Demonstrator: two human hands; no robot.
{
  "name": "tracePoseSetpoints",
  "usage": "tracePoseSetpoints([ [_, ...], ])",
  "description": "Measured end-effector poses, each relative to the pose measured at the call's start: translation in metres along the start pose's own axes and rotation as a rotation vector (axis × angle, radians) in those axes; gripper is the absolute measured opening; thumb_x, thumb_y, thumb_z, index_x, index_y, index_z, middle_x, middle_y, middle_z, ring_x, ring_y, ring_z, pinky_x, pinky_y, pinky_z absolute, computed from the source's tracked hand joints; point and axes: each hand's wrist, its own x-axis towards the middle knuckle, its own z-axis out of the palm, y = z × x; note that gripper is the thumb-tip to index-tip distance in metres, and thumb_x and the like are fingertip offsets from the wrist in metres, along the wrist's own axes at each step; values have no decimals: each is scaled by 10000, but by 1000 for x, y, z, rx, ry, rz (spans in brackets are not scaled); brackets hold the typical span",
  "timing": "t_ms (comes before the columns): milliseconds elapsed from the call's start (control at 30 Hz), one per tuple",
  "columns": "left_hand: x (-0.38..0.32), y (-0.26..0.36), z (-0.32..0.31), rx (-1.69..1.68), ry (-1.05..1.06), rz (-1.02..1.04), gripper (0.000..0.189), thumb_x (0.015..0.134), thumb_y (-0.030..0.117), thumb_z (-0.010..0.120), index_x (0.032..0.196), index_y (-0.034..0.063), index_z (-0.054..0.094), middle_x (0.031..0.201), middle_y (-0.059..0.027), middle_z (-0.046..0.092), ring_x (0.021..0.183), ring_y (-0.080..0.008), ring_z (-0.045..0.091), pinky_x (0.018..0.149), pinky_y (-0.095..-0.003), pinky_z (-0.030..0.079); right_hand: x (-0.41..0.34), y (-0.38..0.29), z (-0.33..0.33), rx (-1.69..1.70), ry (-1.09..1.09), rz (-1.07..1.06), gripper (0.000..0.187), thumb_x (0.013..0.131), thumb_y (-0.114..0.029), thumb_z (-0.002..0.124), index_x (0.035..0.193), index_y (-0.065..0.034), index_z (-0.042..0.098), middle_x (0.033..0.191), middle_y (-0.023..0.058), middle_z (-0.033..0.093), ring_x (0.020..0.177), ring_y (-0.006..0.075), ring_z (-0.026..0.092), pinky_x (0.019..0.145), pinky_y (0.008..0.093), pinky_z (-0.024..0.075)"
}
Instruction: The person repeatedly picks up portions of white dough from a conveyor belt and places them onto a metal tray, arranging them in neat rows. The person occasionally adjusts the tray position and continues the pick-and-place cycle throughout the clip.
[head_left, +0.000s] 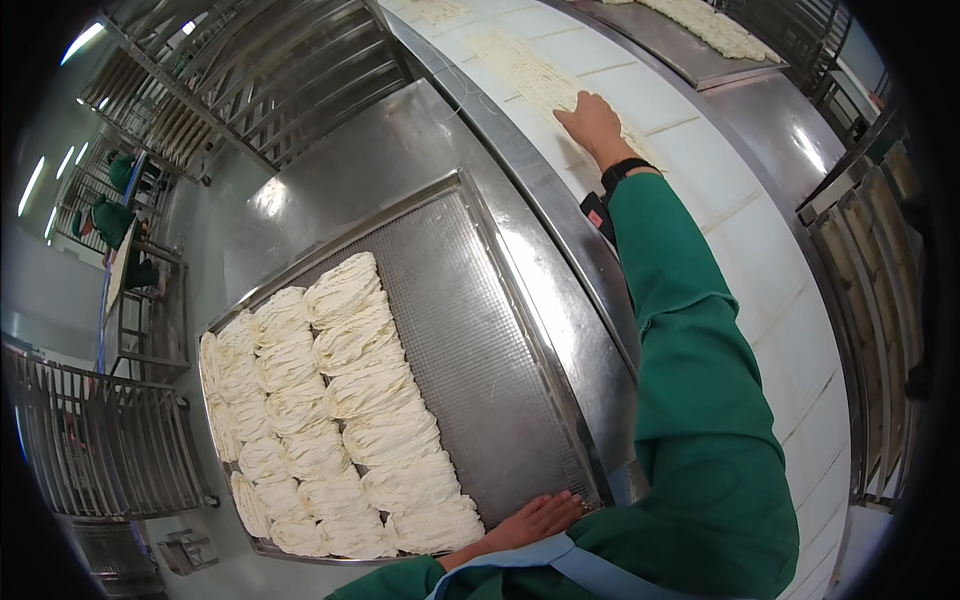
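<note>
My right hand (596, 127) reaches far forward over a long band of thin pale noodle strands (525, 67) on the white segmented conveyor belt (667, 157). Its fingers curl down at the strands. The back of the hand hides the fingertips, so a grip cannot be made out. My left hand (532, 519) lies flat, with nothing in it, at the near edge of a metal mesh tray (480, 300). Folded noodle bundles (375, 390) fill the tray's left part in rows, close beside that hand. Bare mesh shows on the tray's right part.
The tray rests on a steel table (352, 157) alongside the conveyor's metal side rail (517, 157). A dark device (598, 216) sits by my right forearm. Metal racks (300, 75) stand behind the table, and a loaded rack (870, 315) stands right. People in green (112, 217) work far left.
</note>
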Motion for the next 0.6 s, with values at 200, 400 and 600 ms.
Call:
tracePoseSetpoints([
  [200,-7,-3,21,18,42,1,609,1022,246,409,1591,66,286,1677,-109,226,1557,-256,190,1236,-398,218,14,-12,19,-97,-22,-4,743,773,-568,754,1211,23,650,1239,209,636,1196,365,583,981,508,464],
  [400,-12,-2,23,394,-96,26,592,1024,245,401,1586,84,302,1678,-94,228,1559,-246,189,1240,-386,191,0,6,15,-168,5,138,912,661,-605,830,1291,21,623,1391,198,535,1289,334,499,1052,510,397],
  [600,-6,1,11,394,-64,33,537,1012,204,429,1534,82,390,1642,-106,316,1523,-266,286,1217,-405,240,-8,61,-12,-259,-184,200,539,784,-411,744,1162,-26,723,1287,200,623,1226,364,566,1015,487,443],
])
